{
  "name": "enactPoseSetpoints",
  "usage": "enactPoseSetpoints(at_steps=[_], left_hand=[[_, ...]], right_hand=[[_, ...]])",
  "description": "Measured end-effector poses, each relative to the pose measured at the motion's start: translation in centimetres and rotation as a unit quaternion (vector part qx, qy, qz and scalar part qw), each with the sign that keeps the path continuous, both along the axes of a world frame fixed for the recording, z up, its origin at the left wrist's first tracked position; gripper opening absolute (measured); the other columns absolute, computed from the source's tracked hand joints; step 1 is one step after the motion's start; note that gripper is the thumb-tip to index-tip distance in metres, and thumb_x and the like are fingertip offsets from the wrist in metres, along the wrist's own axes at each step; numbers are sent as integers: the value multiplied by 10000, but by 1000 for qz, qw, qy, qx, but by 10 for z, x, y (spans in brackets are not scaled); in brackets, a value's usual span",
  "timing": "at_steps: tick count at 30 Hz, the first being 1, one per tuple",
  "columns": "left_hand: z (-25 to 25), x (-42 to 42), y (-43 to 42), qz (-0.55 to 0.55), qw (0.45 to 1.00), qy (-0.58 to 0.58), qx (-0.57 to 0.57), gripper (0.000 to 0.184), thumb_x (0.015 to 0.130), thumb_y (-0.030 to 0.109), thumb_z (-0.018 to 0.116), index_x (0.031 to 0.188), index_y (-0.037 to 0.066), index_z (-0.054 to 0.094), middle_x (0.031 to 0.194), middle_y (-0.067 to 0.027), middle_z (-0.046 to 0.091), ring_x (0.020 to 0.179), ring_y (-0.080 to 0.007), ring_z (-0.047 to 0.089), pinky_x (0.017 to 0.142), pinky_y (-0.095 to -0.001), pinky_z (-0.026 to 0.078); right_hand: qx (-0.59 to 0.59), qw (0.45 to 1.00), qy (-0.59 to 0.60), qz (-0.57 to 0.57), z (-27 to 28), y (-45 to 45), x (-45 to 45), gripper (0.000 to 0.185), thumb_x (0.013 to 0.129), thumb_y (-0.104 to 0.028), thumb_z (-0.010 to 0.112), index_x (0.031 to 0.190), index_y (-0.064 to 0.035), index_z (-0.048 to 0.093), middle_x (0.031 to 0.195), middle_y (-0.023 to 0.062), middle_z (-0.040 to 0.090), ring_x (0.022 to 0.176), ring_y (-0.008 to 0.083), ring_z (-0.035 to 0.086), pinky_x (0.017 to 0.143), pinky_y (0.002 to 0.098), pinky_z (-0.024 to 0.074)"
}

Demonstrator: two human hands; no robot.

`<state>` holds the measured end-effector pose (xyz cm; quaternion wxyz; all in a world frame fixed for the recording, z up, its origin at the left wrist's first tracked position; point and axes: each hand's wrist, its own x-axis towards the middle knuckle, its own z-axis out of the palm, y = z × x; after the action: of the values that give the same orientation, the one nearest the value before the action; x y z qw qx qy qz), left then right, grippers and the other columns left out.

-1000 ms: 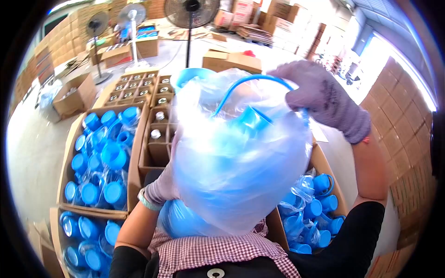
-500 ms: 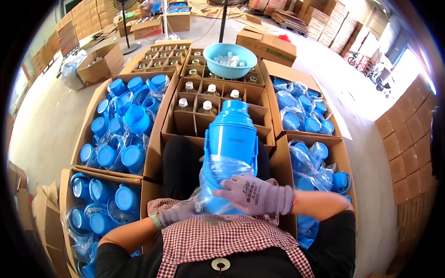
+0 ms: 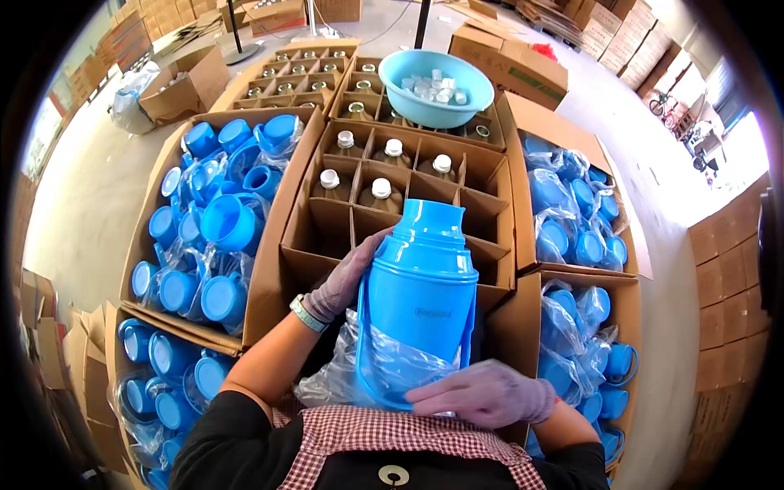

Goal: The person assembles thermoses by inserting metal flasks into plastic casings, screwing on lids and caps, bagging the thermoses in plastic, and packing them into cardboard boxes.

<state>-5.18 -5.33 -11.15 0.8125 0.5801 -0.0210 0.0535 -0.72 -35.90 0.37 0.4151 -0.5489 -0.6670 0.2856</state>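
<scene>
A blue thermos flask (image 3: 425, 286) stands upright in front of my lap, its lower part inside a crumpled clear plastic bag (image 3: 335, 371). My left hand (image 3: 347, 282), in a grey-purple work glove, grips the flask's upper left side, with the fingertips hidden behind it. Low on the right, my gloved right hand (image 3: 486, 394) is smeared by motion; its fingertips lie by the bottom of the flask's blue carrying handle (image 3: 371, 384). Just beyond the flask is a divided carton (image 3: 290, 233) holding several white-capped bottles (image 3: 381, 192).
Open cartons of bagged blue thermoses flank me: left (image 3: 273, 269), lower left (image 3: 114, 347), right (image 3: 527, 229) and lower right (image 3: 531, 327). A light-blue basin (image 3: 425, 114) of small whitish caps rests on a carton behind. A fan pole (image 3: 421, 24) rises farther back.
My left hand has moved from the flask's base up to its upper left side. The bag sits lower around the flask. My right hand has slid down and right; the view has shifted slightly.
</scene>
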Motion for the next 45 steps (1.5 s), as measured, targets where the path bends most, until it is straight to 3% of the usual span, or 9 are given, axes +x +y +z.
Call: enactPoseSetpoints(at_steps=[6,12,16,21,23,25,30,42,45], left_hand=[[15,3,4,46,997,-18,62,1037,969,779,393,1563,-69,333,1511,-201,505,1388,-264,502,1171,-390,378],[37,-23,7,112,939,-75,316,858,1016,715,322,1300,-33,632,1366,-232,620,1335,-377,564,1158,-537,377],[31,5,6,101,983,66,138,1023,970,791,341,1476,-91,451,1525,-282,463,1437,-406,441,1194,-448,332],[66,-8,19,47,882,-247,400,949,1019,734,296,1485,-79,444,1480,-264,513,1310,-392,584,1201,-476,334],[55,-13,-10,161,963,-3,215,901,1042,697,288,1488,-70,448,1466,-249,530,1338,-374,559,1202,-480,334],[47,-11,-21,159,976,113,95,862,1059,663,294,1476,-70,468,1463,-234,535,1383,-348,517,1207,-476,328],[59,-32,-5,126,901,-149,387,931,1028,719,264,1384,-85,570,1379,-262,606,1375,-378,533,1224,-486,294],[40,-11,-9,106,989,105,6,935,1020,711,297,1514,-75,405,1586,-224,420,1487,-332,380,1225,-444,285],[68,-29,-26,-5,917,-277,286,849,1048,659,323,1409,-82,523,1361,-211,612,1252,-363,599,1154,-466,395]], right_hand=[[92,902,-275,-319,-16,76,51,619,1077,-492,433,1476,-29,526,1419,187,600,1398,427,497,1136,535,409],[0,857,316,-407,-161,35,116,632,1123,-447,341,1456,61,512,1448,255,568,1428,345,479,1193,431,352],[169,923,25,-346,-82,69,73,905,1012,-675,436,1515,78,434,1570,279,425,1491,384,386,1242,438,246],[-110,914,164,-355,-128,47,111,645,1109,-438,327,1500,60,453,1565,256,438,1462,376,426,1181,427,371],[-4,893,98,-438,-46,69,71,524,1112,-233,417,1563,32,374,1587,222,412,1476,356,403,1149,424,425],[183,917,-54,-349,-65,70,64,824,1081,-621,238,1516,51,434,1536,263,478,1452,396,439,1220,430,301],[-99,894,218,-378,-101,56,103,890,1057,-674,206,1524,54,419,1543,241,479,1465,352,430,1226,414,297],[142,923,50,-355,-69,59,70,783,1073,-587,349,1565,21,370,1613,236,383,1508,432,338,1242,451,250],[-43,940,-65,-332,-131,35,99,746,1088,-536,347,1539,56,394,1597,251,398,1490,424,374,1244,459,243]])
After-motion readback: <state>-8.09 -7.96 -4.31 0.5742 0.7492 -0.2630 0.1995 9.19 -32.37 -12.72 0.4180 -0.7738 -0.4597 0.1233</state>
